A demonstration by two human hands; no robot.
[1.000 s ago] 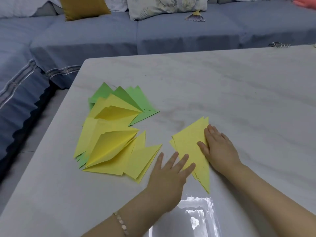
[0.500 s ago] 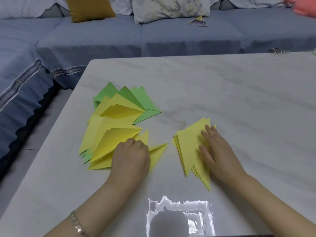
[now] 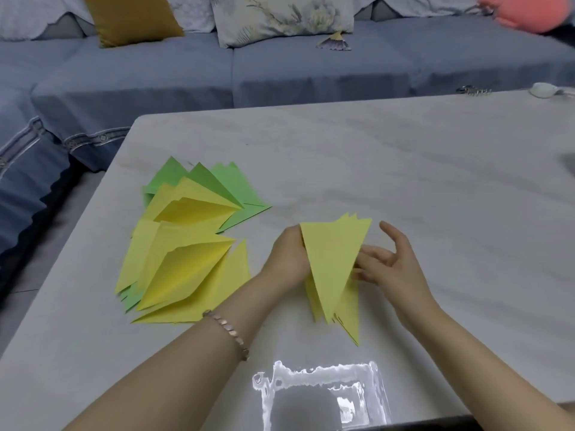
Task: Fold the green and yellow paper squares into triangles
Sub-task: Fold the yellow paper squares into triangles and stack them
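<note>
On the marble table my left hand grips a folded yellow triangle by its left edge, tilted up over a small stack of yellow triangles. Its fingers are hidden behind the paper. My right hand is at the triangle's right edge, fingers spread and relaxed, fingertips by the stack. To the left lies a loose pile of folded yellow papers, with green triangles at its far end and green corners showing underneath.
A blue sofa with cushions runs along the table's far and left sides. A metal clip and a small white object lie at the far right edge. A bright glare patch marks the near edge.
My left hand left the pile on the left with a yellow triangle and brought it over the right stack. My right hand lifted from pressing the stack and opened.
</note>
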